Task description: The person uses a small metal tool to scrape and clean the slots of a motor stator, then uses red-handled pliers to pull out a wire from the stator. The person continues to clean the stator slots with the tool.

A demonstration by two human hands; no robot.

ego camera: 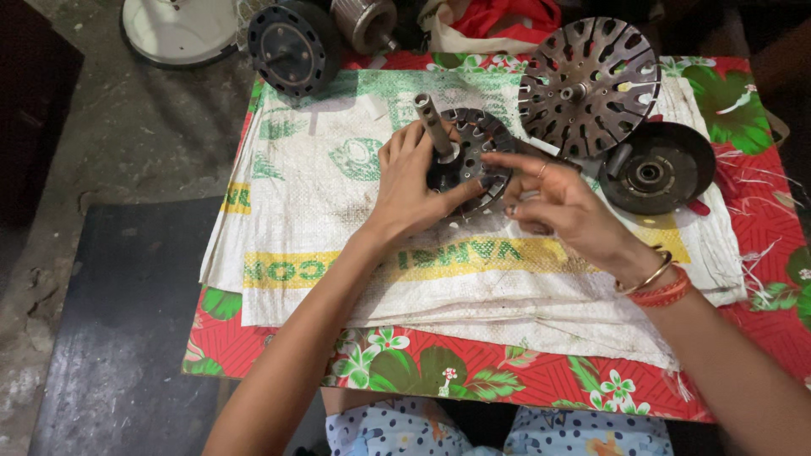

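Head view: the left hand (410, 181) grips the slotted core (473, 156) with its upright shaft (432, 125), on the white sack (338, 245) at centre. The right hand (549, 203), fingers spread, touches the core's 3 o'clock edge. A perforated disc (589, 84) lies at 1 o'clock, a dark cover (659, 169) at 3 o'clock.

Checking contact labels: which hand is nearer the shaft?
Left. The left hand wraps the slotted core right at the shaft's base, fingers beside it. The right hand touches the core's right edge, farther away.
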